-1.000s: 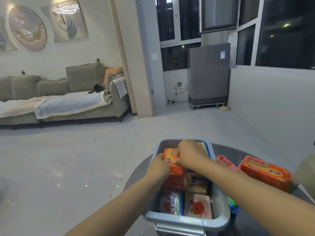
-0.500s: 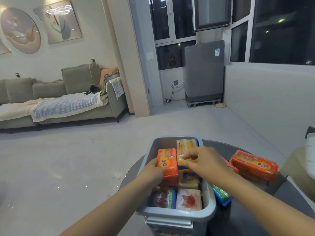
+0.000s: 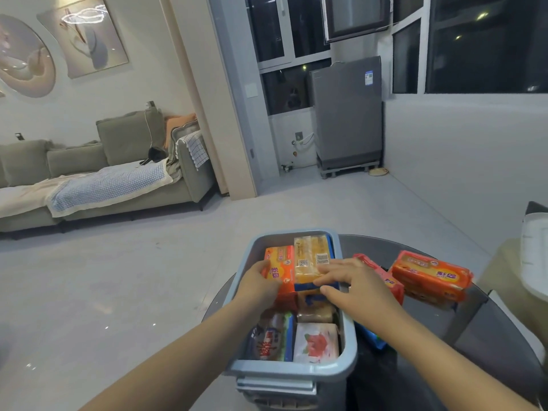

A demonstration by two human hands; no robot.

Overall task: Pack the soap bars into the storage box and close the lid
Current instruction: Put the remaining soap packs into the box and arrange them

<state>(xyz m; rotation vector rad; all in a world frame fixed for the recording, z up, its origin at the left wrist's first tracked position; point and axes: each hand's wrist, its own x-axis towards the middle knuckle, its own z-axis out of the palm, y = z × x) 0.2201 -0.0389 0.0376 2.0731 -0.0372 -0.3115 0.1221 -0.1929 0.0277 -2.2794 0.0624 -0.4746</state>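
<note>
A light-blue storage box [image 3: 350,327] stands open on a dark round table [image 3: 474,336], with several wrapped soap bars inside. My left hand [image 3: 258,281] grips an orange soap pack [image 3: 278,264] standing at the box's far left. My right hand [image 3: 355,284] lies over the box with its fingers on a yellow soap pack [image 3: 311,256] next to the orange one. Lower in the box lie a red-and-blue wrapped bar [image 3: 271,339] and a white bar with a red flower [image 3: 315,344]. No lid is in view.
Right of the box on the table lie a large orange soap pack [image 3: 430,277], a red pack [image 3: 382,277] and a blue-green pack [image 3: 372,338] partly under my right arm. A sofa [image 3: 118,173] and a grey appliance [image 3: 347,114] stand across the open floor.
My right hand has drawn back from the far end of the box toward me, uncovering the yellow pack. The left hand stays on the orange pack. The view has shifted slightly.
</note>
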